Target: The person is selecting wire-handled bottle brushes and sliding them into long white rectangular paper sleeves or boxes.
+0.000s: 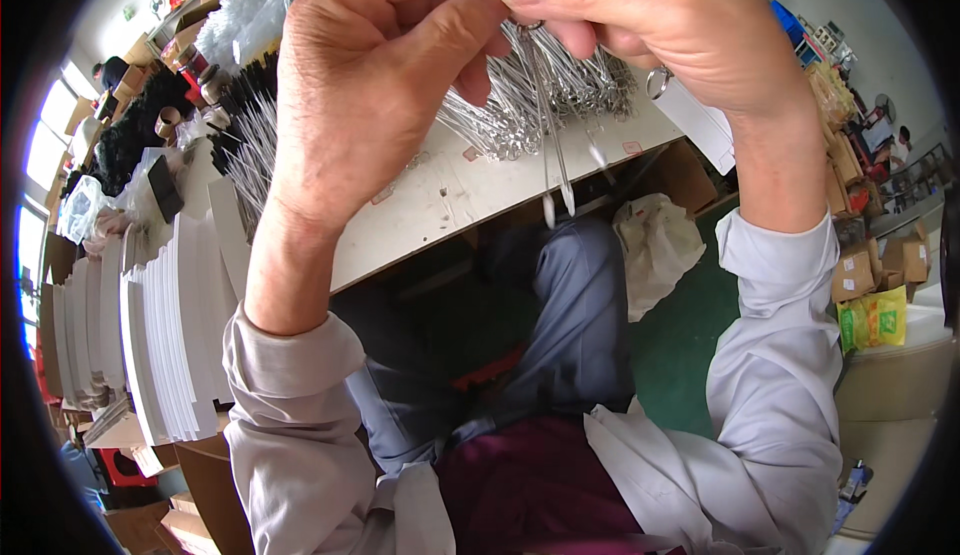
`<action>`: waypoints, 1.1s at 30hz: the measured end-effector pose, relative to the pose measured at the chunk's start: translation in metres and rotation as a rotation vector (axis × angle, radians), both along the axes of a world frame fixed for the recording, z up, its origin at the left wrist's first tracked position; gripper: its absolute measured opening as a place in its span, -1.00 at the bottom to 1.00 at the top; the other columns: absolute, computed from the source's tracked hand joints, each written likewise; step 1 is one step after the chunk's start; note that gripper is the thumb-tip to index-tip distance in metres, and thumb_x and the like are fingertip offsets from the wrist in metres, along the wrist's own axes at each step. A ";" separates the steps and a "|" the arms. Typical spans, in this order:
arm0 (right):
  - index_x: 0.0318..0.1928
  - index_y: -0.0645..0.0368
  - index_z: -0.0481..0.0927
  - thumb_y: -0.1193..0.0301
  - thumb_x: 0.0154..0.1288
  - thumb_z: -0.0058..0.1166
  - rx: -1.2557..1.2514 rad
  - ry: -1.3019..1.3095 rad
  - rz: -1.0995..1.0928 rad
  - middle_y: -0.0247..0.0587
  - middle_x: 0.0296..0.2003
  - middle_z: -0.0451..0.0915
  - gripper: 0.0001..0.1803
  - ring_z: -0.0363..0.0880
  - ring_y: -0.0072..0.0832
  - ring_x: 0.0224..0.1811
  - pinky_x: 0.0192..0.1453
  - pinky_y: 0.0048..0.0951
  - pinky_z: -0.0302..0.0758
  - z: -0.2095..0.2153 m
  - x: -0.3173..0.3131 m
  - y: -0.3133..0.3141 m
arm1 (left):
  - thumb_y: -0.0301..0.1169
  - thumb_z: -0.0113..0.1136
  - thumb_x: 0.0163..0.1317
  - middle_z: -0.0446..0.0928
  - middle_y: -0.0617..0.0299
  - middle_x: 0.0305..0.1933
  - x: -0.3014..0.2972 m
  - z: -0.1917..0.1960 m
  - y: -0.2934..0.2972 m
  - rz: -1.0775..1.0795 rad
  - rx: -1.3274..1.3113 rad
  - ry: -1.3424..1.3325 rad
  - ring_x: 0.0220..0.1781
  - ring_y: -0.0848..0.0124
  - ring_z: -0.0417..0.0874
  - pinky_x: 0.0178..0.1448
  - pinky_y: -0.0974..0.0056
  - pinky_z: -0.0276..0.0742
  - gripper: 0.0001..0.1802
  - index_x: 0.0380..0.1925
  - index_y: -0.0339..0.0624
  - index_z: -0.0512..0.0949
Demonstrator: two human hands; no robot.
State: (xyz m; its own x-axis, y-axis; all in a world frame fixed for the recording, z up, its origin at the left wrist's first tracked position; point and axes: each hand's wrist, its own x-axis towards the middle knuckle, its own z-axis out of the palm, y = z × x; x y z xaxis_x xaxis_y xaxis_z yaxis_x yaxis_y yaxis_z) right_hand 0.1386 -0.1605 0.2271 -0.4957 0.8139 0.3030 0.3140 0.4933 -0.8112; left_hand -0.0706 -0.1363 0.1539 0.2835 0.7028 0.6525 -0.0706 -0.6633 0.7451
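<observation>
Both hands are raised close together over the table's front edge. My left hand [370,75] is closed in a pinch, thumb against the fingers, at the top of a few thin metal wire rods [541,105]. These rods hang down and end in pale, pointed tips. My right hand [680,30] pinches at the same spot, its thumb tip meeting the left fingers. A small metal ring [657,82] shows just below the right palm. The fingers partly hide where the rods are gripped. Behind the hands lies a heap of similar metal wire rods [500,120] with looped ends.
The white table [420,220] runs across in front of me. Dark-tipped wire brushes [250,140] and clear plastic bags [245,25] lie at its left. White panels [165,335] stand stacked at far left. A pale sack [655,245] sits below the table; cartons [860,270] are at right.
</observation>
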 end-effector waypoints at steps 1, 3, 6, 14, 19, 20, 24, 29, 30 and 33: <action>-0.31 0.28 0.73 0.33 0.49 0.26 -0.001 0.000 0.002 -0.35 -0.53 0.68 -0.73 0.44 -0.76 -0.53 -0.45 -0.63 0.28 -0.001 -0.001 0.000 | -0.46 0.22 0.48 0.72 0.12 -0.30 -0.004 0.000 -0.003 -0.019 -0.006 0.025 -0.38 0.48 0.70 -0.27 0.39 0.64 -0.77 0.02 -0.37 0.70; -0.33 0.27 0.74 0.34 0.49 0.26 -0.021 0.037 0.046 -0.34 -0.52 0.69 -0.74 0.40 -0.78 -0.57 -0.51 -0.65 0.23 -0.002 -0.002 0.002 | -0.42 0.23 0.49 0.72 0.09 -0.30 -0.008 0.001 -0.006 -0.034 -0.023 0.038 -0.40 0.44 0.71 -0.31 0.35 0.66 -0.78 -0.05 -0.36 0.72; -0.27 0.30 0.73 0.27 0.57 0.18 -0.062 0.041 -0.002 -0.43 -0.61 0.57 -0.67 0.32 -0.77 -0.63 -0.58 -0.65 0.18 0.004 -0.009 -0.008 | -0.43 0.21 0.50 0.72 0.08 -0.31 -0.017 0.006 -0.010 -0.083 -0.104 0.013 -0.40 0.42 0.72 -0.32 0.33 0.68 -0.79 -0.06 -0.35 0.71; -0.08 0.23 0.68 0.23 0.60 0.11 -0.385 0.500 0.287 -0.38 -0.41 0.62 -0.71 0.35 -0.81 -0.58 -0.55 -0.72 0.21 -0.062 0.002 0.032 | -0.45 0.18 0.50 0.74 -0.07 -0.41 -0.027 0.027 -0.018 -0.252 -0.327 -0.186 -0.51 0.22 0.79 -0.52 0.19 0.75 -0.80 -0.20 -0.36 0.71; -0.07 0.33 0.72 0.12 0.67 0.00 -0.158 0.492 0.259 -0.14 -0.23 0.77 -0.53 0.74 -0.48 -0.23 0.00 -0.43 0.68 -0.130 -0.038 0.031 | -0.37 0.04 0.59 0.72 0.02 -0.33 -0.044 0.013 -0.015 -0.262 -0.314 -0.023 -0.49 0.29 0.75 -0.39 0.27 0.70 -0.73 -0.04 -0.37 0.63; -0.07 0.34 0.72 0.14 0.69 -0.03 -0.211 0.523 0.310 -0.13 -0.23 0.77 -0.53 0.74 -0.47 -0.23 -0.02 -0.42 0.68 -0.137 -0.041 0.026 | -0.37 0.02 0.60 0.72 0.02 -0.33 -0.046 0.011 -0.013 -0.268 -0.337 -0.007 -0.49 0.29 0.75 -0.39 0.27 0.70 -0.72 -0.03 -0.38 0.62; -0.03 0.41 0.67 0.14 0.70 -0.06 -0.531 0.476 0.392 0.07 -0.21 0.78 -0.50 0.83 -0.26 -0.18 0.00 -0.29 0.76 -0.156 -0.044 0.014 | -0.37 0.02 0.60 0.72 0.04 -0.33 -0.058 0.004 -0.017 -0.219 -0.372 -0.048 -0.49 0.29 0.75 -0.40 0.28 0.70 -0.73 -0.02 -0.38 0.61; -0.01 0.43 0.64 0.11 0.69 -0.05 -0.740 0.575 0.401 0.07 -0.27 0.76 -0.48 0.81 -0.23 -0.29 -0.15 -0.25 0.77 -0.174 -0.041 0.005 | -0.37 0.08 0.57 0.71 0.07 -0.35 -0.072 -0.007 -0.015 -0.043 -0.351 0.010 -0.49 0.35 0.73 -0.39 0.32 0.67 -0.74 -0.05 -0.39 0.62; -0.01 0.43 0.64 0.11 0.69 -0.05 -0.744 0.576 0.404 0.07 -0.27 0.76 -0.48 0.81 -0.23 -0.29 -0.15 -0.25 0.77 -0.181 -0.043 0.003 | -0.37 0.08 0.57 0.71 0.07 -0.35 -0.076 -0.013 -0.014 -0.039 -0.354 0.010 -0.49 0.35 0.73 -0.39 0.32 0.67 -0.74 -0.05 -0.39 0.62; 0.00 0.44 0.67 0.12 0.70 -0.11 -0.818 0.546 0.358 0.06 -0.28 0.76 -0.46 0.80 -0.28 -0.35 -0.21 -0.31 0.75 -0.196 -0.047 -0.010 | -0.34 0.21 0.49 0.71 0.05 -0.35 -0.086 -0.032 -0.009 0.054 -0.430 0.025 -0.47 0.38 0.73 -0.31 0.31 0.70 -0.73 -0.12 -0.40 0.67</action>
State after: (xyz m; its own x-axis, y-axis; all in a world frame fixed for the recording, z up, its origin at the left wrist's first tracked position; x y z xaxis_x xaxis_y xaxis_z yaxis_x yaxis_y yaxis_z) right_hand 0.0912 -0.1704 0.0310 -0.7098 0.7042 -0.0181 -0.2522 -0.2779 -0.9269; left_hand -0.1570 -0.1456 0.1219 0.2507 0.9234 0.2906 -0.0226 -0.2945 0.9554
